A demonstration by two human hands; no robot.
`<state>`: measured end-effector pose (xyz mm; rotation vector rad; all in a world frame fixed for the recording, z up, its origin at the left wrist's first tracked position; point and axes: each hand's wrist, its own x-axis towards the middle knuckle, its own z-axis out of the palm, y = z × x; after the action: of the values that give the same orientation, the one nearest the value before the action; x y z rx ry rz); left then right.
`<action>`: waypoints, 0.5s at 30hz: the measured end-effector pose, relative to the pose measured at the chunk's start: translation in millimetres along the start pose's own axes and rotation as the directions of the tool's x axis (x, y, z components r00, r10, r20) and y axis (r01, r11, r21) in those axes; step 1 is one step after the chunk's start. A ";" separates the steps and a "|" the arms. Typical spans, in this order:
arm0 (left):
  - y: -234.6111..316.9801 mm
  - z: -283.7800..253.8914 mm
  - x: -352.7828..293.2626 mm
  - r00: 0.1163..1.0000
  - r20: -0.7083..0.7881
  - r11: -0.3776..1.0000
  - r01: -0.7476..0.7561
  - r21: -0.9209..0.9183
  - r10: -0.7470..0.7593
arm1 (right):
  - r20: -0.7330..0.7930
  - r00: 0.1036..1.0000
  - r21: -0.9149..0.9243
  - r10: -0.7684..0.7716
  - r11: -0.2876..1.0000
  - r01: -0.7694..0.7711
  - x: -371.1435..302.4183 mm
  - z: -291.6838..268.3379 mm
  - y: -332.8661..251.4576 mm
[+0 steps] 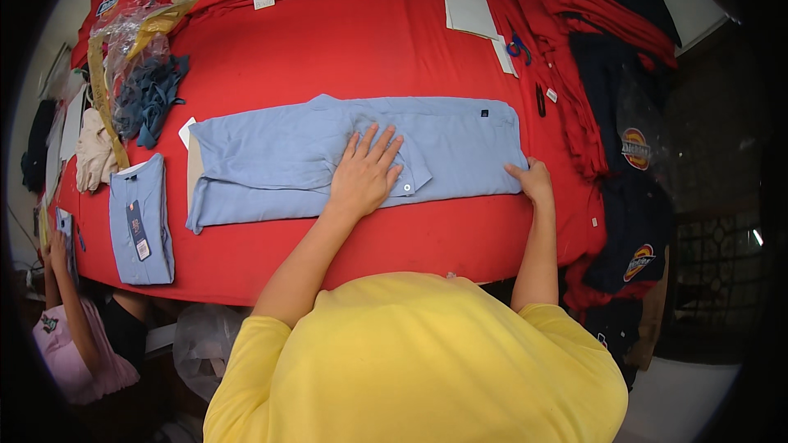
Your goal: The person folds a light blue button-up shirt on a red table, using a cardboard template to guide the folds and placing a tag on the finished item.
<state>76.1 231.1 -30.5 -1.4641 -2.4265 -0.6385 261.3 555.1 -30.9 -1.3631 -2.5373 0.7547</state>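
Note:
A light blue shirt lies folded into a long strip across the red cloth. One sleeve is laid along it, its cuff with a white button close to my left hand. Flat on the sleeve, my left hand has its fingers spread and holds nothing. My right hand pinches the right end of the shirt between thumb and fingers. A beige card edge shows at the shirt's left end, partly under the fabric.
A finished-looking folded blue shirt with a dark hang tag lies left. Beyond it are beige cloth, dark blue scraps and clear plastic. White sheets and blue-handled scissors lie far right. Another person works at lower left.

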 end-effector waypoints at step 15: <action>-28.3 -6.3 -1.4 0.840 0.064 0.270 0.244 -0.932 -0.540 | 0.047 0.322 0.405 -0.946 0.313 0.859 -153.1 42.9 -219.7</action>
<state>51.6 215.4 -32.4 -0.7590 -2.1902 -2.4790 171.5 314.7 56.9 0.4681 -2.5932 1.0019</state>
